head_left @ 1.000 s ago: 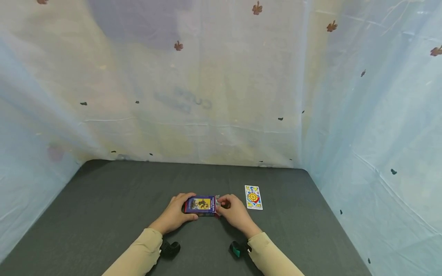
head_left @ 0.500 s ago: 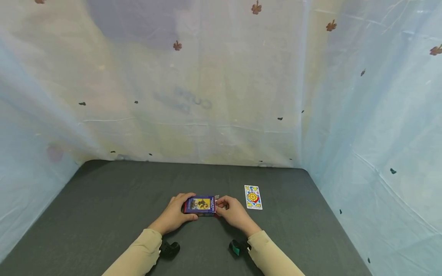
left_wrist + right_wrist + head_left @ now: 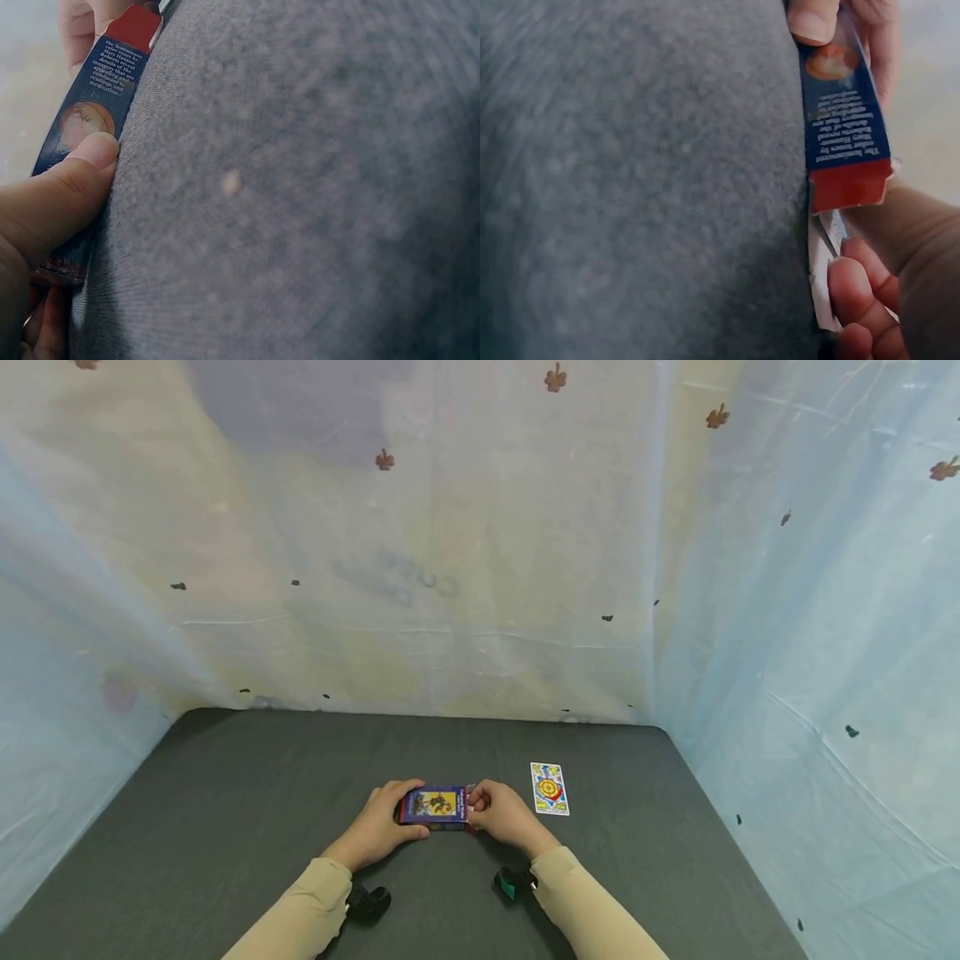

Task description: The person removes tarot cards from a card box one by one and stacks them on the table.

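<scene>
A dark blue tarot card box (image 3: 438, 805) with a picture on its top lies on the grey cloth. My left hand (image 3: 377, 827) grips its left end, with the thumb (image 3: 90, 154) along the printed side and the fingers over the far edge. At the right end, a red flap (image 3: 851, 185) and a white flap (image 3: 821, 289) stick out of the opened mouth. My right hand (image 3: 504, 814) is there, its fingers curled and its thumb partly hidden behind the red flap. I cannot tell whether it pinches a flap or something inside.
A single picture card (image 3: 550, 789), with a yellow and red wheel design, lies flat beyond my right hand. The dark grey tabletop (image 3: 285, 777) ends at pale plastic curtains (image 3: 495, 568) behind and on both sides.
My right fingers have shifted slightly closer against the box's opened end, covering more of its flaps. The left hand, box and loose card stay where they were.
</scene>
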Tool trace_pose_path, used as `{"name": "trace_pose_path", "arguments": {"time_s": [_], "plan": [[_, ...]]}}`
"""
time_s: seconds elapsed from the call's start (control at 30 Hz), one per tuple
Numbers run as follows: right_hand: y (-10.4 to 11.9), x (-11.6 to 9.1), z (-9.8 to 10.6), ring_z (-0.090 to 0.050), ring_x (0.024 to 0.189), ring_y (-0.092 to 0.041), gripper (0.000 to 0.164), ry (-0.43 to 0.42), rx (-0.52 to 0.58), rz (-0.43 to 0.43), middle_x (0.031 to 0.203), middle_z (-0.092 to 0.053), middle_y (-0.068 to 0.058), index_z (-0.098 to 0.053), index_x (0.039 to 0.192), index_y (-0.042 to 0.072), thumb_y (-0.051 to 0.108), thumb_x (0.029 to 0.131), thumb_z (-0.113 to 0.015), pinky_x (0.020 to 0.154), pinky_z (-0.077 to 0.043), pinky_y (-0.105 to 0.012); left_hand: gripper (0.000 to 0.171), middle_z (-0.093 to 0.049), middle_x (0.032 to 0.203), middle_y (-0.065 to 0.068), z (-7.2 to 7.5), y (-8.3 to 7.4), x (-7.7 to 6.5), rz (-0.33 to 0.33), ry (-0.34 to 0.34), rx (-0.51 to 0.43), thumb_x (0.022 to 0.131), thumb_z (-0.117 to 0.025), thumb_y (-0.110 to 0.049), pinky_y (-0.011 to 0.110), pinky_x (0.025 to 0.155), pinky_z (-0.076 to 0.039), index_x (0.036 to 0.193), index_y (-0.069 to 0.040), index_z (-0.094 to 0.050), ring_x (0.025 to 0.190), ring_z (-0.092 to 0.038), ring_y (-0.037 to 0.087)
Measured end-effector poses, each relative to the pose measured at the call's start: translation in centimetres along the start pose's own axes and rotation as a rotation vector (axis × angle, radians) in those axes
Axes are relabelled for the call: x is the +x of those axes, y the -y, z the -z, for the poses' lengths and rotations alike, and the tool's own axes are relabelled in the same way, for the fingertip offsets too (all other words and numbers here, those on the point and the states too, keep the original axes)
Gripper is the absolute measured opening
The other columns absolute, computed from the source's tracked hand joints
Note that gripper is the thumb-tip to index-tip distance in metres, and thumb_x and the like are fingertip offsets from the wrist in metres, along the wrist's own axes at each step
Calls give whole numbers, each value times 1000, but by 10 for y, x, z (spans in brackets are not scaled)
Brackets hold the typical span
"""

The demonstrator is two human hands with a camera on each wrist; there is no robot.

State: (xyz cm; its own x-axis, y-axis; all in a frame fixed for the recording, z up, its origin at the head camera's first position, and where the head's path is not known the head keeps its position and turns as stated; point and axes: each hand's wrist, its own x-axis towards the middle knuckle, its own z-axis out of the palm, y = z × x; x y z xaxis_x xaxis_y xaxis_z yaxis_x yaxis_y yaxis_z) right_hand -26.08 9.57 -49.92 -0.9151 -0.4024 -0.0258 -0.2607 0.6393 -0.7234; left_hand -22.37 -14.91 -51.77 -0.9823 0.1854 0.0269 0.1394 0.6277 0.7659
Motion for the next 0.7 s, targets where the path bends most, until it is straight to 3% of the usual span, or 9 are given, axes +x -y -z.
{"name": "trace_pose_path", "arguments": {"time_s": [0.23,0.53,0.7], "plan": [[1,1,1,-49,66,-12,19,31,-8,-4,77,-54,0,-58,93,10,12,84,-75,56,-41,-26,77,-46,138,1,-1,0,-1,4,-7,2,76,-83,-35,48,94,-40,144,-24,-46,115,-41,21],[0,0,6,-50,67,-14,34,52,51,-35,81,-56,-3,-57,113,6,12,85,-74,54,-41,-26,77,-46,137,2,0,-2,-2,-3,-5,-4,77,-82,-36,48,93,-40,144,-23,-47,113,-41,20],[3,-2,6,-50,72,-16,34,42,35,-43,85,-54,-5,-57,111,6,13,83,-76,59,-41,-29,77,-47,137,4,0,-2,-2,-20,-6,1,76,-82,-38,50,92,-40,143,-22,-47,113,-41,22]]}}
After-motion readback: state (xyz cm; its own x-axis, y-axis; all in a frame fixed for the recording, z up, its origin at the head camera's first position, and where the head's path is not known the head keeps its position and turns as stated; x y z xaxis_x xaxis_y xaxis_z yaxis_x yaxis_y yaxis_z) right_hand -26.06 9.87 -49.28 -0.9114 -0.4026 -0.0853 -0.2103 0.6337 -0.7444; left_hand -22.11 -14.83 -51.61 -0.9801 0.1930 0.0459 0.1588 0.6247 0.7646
